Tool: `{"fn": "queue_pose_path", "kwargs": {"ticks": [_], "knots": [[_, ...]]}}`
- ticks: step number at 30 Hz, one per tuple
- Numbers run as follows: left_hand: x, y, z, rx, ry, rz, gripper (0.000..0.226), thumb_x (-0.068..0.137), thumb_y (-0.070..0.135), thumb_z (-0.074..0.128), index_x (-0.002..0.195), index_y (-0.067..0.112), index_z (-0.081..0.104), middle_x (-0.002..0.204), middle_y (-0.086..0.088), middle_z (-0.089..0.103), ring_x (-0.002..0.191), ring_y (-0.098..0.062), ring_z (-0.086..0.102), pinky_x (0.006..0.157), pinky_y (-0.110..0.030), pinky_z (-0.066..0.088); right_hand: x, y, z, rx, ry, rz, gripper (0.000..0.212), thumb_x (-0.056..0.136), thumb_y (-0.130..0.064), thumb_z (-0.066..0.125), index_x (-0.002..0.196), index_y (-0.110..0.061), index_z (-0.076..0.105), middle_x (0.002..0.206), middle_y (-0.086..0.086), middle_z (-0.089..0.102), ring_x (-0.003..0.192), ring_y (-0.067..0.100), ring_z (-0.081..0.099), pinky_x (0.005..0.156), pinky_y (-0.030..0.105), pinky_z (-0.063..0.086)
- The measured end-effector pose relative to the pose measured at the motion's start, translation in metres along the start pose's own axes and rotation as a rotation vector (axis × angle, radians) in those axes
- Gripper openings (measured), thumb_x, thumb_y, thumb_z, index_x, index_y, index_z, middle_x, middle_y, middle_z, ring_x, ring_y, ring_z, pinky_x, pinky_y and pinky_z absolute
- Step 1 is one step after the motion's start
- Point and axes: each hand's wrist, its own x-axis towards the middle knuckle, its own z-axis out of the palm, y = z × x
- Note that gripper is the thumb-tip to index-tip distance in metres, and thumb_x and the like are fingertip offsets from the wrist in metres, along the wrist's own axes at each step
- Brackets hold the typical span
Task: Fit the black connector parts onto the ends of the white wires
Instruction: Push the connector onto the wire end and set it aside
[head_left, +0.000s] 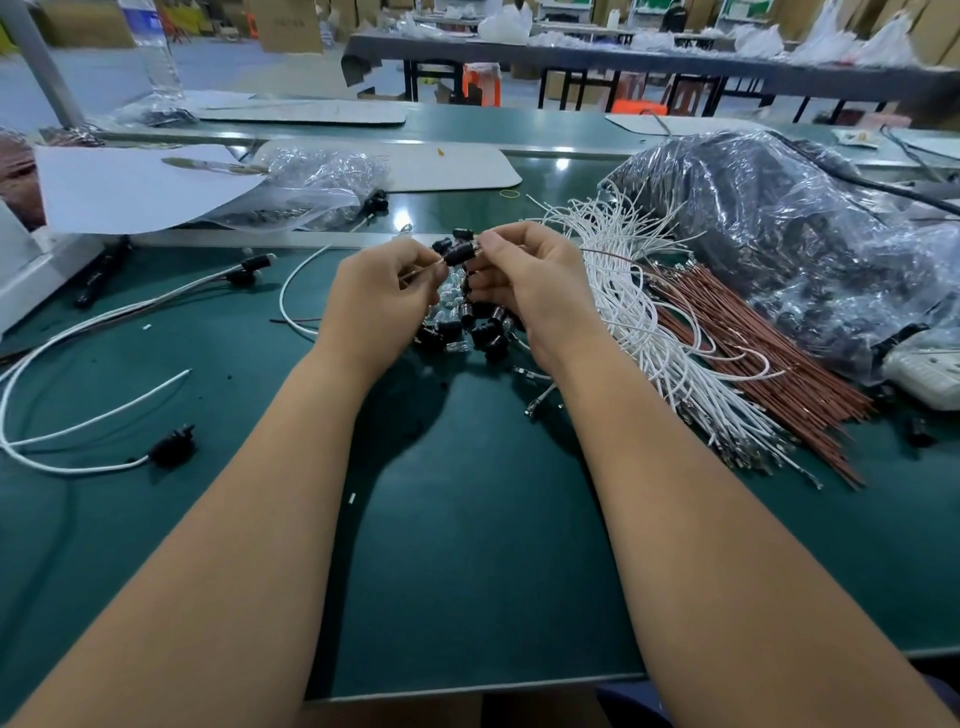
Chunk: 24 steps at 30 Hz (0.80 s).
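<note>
Black connector (460, 253): small ribbed cylinder, held lying roughly level above mat, between both hands' fingertips. Loose black connectors (485, 332): heap on mat beneath hands. White wires (631, 317): fanned bundle right of heap, metal terminals nearest camera.

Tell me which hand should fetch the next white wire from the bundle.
Right, probably. The right hand sits beside the fanned bundle of thin white wires, while the left hand is farther away. Both currently pinch the small black cylindrical connector, so the right must let go first.
</note>
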Motion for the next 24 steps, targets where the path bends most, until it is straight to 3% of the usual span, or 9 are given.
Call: {"fn": "queue_pose_path", "kwargs": {"ticks": [2,5,7,10,13,19,24], "knots": [[0.0,-0.001,0.001,0.028,0.002,0.019,0.009,0.09,0.018,0.064,0.089,0.011,0.069,0.067,-0.003,0.065,0.059,-0.016,0.057,0.062,-0.031,0.047,-0.0005,0.0003,-0.0009,-0.033,0.021,-0.039,0.009,0.093,-0.006,0.061,0.084,-0.006,0.062,0.071,0.008,0.065,0.057,0.013,0.061,0.058,0.025,0.055],[-0.0011,0.0011,0.0024,0.105,0.028,0.071,0.009,0.087,0.021,0.066,0.095,0.018,0.07,0.072,0.012,0.062,0.058,0.002,0.052,0.062,-0.018,0.04,-0.0009,-0.0003,-0.0012,-0.044,0.027,-0.062,0.012,0.092,-0.002,0.061,0.08,-0.005,0.061,0.066,0.008,0.063,0.054,0.012,0.06,0.056,0.023,0.054],[-0.0014,0.003,0.0028,0.109,0.035,0.076,0.006,0.087,0.02,0.067,0.09,0.019,0.072,0.063,0.02,0.056,0.054,0.005,0.049,0.058,-0.01,0.035,-0.0013,-0.0011,-0.0014,-0.036,0.018,-0.07,0.013,0.092,-0.001,0.061,0.079,-0.005,0.06,0.064,0.007,0.063,0.054,0.012,0.059,0.056,0.024,0.054],[-0.0012,0.0027,0.0018,0.092,0.03,0.062,0.006,0.087,0.018,0.068,0.084,0.014,0.071,0.057,0.02,0.054,0.051,0.002,0.047,0.056,-0.014,0.037,-0.0017,-0.0024,-0.0026,-0.029,-0.002,-0.055,0.013,0.092,-0.004,0.061,0.08,-0.005,0.064,0.068,0.01,0.064,0.057,0.014,0.06,0.059,0.026,0.055],[-0.0014,0.002,0.0014,0.088,0.013,0.052,0.009,0.087,0.017,0.067,0.083,0.009,0.07,0.06,0.008,0.058,0.053,-0.009,0.049,0.06,-0.024,0.041,-0.0007,-0.0036,-0.0032,-0.057,-0.001,-0.039,0.018,0.097,-0.01,0.055,0.084,-0.003,0.066,0.071,0.012,0.066,0.059,0.019,0.062,0.059,0.029,0.056],[-0.0017,0.0038,0.0015,0.065,-0.003,0.037,0.01,0.086,0.019,0.069,0.081,0.01,0.069,0.056,0.016,0.054,0.05,-0.006,0.047,0.055,-0.02,0.039,-0.0007,-0.0072,-0.0048,-0.114,0.036,-0.11,0.012,0.092,-0.005,0.061,0.082,-0.01,0.064,0.068,0.006,0.066,0.059,0.016,0.064,0.058,0.028,0.056],[-0.0018,0.0045,-0.0002,0.053,-0.014,0.026,0.007,0.086,0.019,0.068,0.087,0.012,0.069,0.066,0.004,0.066,0.061,-0.015,0.063,0.067,-0.03,0.052,-0.0006,-0.0075,-0.0051,-0.162,0.017,-0.143,0.014,0.09,-0.002,0.061,0.079,-0.009,0.064,0.067,0.006,0.066,0.058,0.014,0.065,0.058,0.026,0.055]]}}
